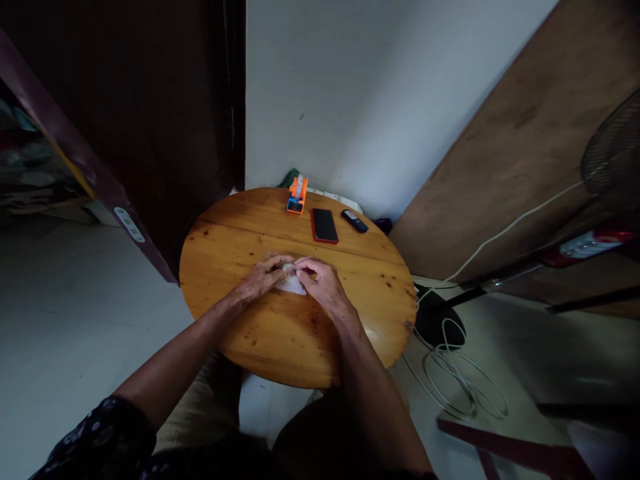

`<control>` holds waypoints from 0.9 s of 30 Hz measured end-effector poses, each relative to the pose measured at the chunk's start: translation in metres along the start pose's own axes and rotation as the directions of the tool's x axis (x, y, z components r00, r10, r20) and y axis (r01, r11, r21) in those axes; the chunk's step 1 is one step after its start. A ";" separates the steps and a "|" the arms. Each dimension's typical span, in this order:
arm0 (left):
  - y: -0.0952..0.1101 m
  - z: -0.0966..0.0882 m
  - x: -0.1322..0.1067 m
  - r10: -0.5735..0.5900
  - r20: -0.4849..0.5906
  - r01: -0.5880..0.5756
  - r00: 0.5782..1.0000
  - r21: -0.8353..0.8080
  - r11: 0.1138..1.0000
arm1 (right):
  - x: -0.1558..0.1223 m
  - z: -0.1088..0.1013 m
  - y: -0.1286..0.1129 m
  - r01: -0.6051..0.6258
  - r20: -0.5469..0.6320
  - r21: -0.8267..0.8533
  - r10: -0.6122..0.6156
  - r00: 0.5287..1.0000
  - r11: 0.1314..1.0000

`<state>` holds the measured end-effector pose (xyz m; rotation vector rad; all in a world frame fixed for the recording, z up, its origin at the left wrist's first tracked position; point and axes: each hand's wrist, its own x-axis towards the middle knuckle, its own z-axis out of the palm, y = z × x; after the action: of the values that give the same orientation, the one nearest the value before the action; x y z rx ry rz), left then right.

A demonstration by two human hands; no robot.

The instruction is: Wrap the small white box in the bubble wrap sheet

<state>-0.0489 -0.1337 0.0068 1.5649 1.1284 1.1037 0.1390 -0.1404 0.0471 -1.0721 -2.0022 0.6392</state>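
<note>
Both hands rest on the middle of a round wooden table (280,333). My left hand (260,279) and my right hand (323,283) meet fingertip to fingertip over a small white piece of paper or cloth (291,285) lying on the tabletop. The fingers of each hand are curled and pinch its top edge. Most of the white piece is hidden under the hands.
At the table's far edge lie an orange and blue gadget (297,195), a dark phone in a red case (325,225) and a small black remote (355,221). A coiled white cable (453,373) lies on the floor to the right, near a fan (613,160) and power strip (583,248).
</note>
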 end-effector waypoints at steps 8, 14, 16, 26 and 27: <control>0.011 -0.003 -0.003 -0.055 0.021 0.057 0.998 -0.093 0.994 | -0.004 -0.011 0.002 0.073 0.101 0.013 -0.074 0.992 0.997; 0.010 -0.003 -0.001 -0.073 0.031 0.076 0.997 -0.096 0.992 | -0.005 -0.016 0.001 0.036 0.184 0.054 -0.045 0.982 0.998; 0.010 -0.003 -0.001 -0.072 0.041 0.076 0.997 -0.118 0.990 | -0.005 -0.016 0.001 0.040 0.197 0.053 -0.050 0.979 0.998; 0.007 -0.002 -0.001 -0.080 0.032 0.084 0.996 -0.161 0.983 | -0.004 -0.015 0.001 0.075 0.230 0.044 -0.083 0.970 0.996; 0.006 -0.002 -0.001 -0.080 0.031 0.084 0.996 -0.165 0.983 | -0.004 -0.014 0.001 0.085 0.230 0.039 -0.092 0.969 0.996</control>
<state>-0.0495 -0.1356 0.0131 1.3868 1.0473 1.0924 0.1521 -0.1422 0.0527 -0.9191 -2.2200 0.7731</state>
